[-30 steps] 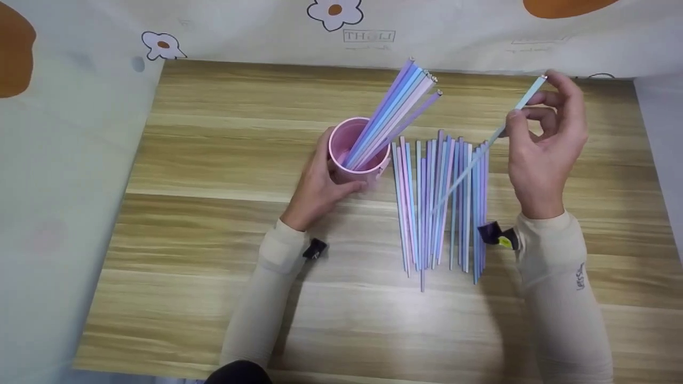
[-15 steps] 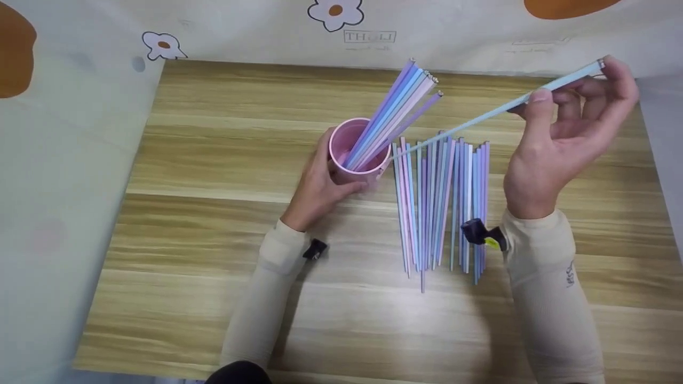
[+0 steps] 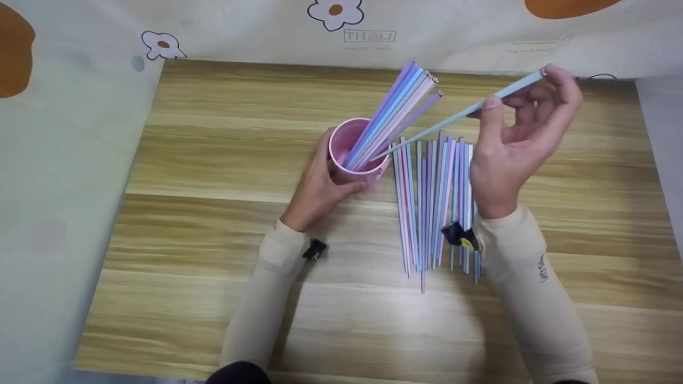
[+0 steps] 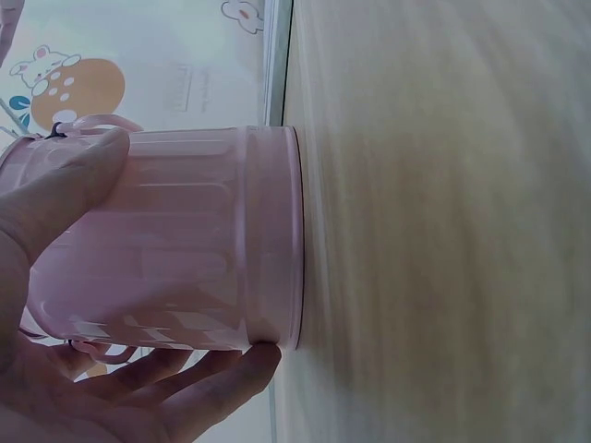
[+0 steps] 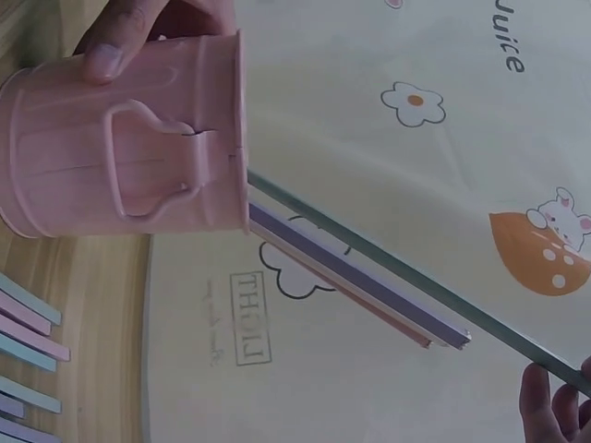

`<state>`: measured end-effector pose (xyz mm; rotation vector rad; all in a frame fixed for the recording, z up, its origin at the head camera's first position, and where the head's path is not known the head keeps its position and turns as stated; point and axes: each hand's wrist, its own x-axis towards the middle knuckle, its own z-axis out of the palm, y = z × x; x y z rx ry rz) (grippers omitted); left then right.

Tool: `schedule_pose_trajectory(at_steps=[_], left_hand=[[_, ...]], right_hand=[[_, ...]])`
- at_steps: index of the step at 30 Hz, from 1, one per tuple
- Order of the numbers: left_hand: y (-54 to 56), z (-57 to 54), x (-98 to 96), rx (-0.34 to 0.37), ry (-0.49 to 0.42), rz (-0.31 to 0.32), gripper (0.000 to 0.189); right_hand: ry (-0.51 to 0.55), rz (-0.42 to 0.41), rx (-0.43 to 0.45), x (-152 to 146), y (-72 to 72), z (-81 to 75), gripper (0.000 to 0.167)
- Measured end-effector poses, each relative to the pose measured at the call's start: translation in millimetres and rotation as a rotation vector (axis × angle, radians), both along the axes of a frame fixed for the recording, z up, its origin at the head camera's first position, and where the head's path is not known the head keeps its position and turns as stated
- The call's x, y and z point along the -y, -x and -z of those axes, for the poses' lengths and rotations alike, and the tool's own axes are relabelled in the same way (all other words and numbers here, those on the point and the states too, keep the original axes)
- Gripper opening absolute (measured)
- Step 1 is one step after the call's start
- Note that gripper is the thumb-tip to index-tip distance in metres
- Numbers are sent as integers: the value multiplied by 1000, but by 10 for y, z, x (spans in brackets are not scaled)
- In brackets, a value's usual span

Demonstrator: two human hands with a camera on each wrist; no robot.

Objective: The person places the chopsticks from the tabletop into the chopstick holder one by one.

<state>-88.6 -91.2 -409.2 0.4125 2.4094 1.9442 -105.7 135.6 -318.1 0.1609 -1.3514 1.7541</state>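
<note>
"What does the left hand [image 3: 319,186] hold?"

"It grips a pink cup [image 3: 344,136]; several sticks [image 3: 394,109] inside lean out over the rim, up and to the right."

"And the right hand [image 3: 515,146]?"

"It pinches a pale blue stick [image 3: 453,119] on a slant, the low end within the cup's mouth."

"What lies below that?"

"A row of pastel rods [image 3: 423,224] on the wood table [image 3: 187,240], just right of the cup, partly hidden by the right hand."

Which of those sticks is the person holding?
The pale blue-green stick in the right hand, its lower end inside the pink cup; the others lean in the cup or lie on the table.
</note>
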Motion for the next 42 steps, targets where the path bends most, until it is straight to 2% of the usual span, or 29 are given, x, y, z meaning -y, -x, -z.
schedule_pose_trajectory(at_steps=[11, 21, 32, 42], left_hand=[[22, 58, -4, 18, 46, -14, 102], [4, -3, 6, -24, 24, -9, 98], [11, -13, -3, -14, 37, -11, 98], [9, 6, -8, -18, -7, 3, 97]], right_hand=[[-103, -108, 74, 111, 71, 280, 48], [-182, -144, 161, 227, 95, 469, 47], [-255, -161, 203, 316, 86, 586, 48], [-329, -152, 259, 346, 73, 625, 48]])
